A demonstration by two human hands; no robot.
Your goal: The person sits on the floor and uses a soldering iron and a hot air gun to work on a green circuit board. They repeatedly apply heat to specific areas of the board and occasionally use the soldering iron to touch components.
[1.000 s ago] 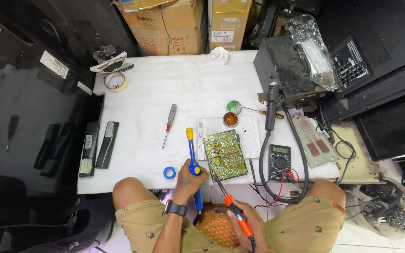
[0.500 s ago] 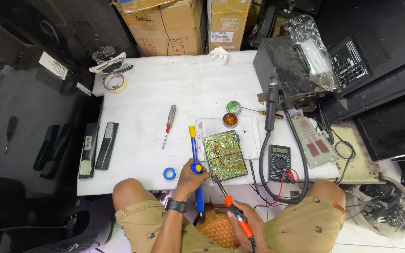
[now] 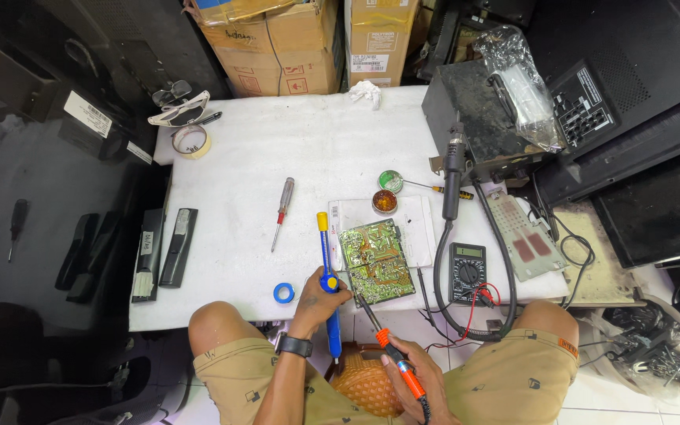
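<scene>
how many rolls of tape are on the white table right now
2: a tan tape roll at the table's far left corner, and a small blue tape roll beside the left hand. Others may be hidden.

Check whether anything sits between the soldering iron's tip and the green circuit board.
Nothing visible does. The orange-handled soldering iron in the right hand reaches the near edge of the green circuit board. The left hand holds the blue-and-yellow desoldering pump beside the board.

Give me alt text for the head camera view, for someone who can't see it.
Seen from above, a seated person's right hand holds an orange soldering iron to a green circuit board on a white table, while the left hand grips a blue and yellow desoldering pump. A multimeter lies to the right.
</scene>
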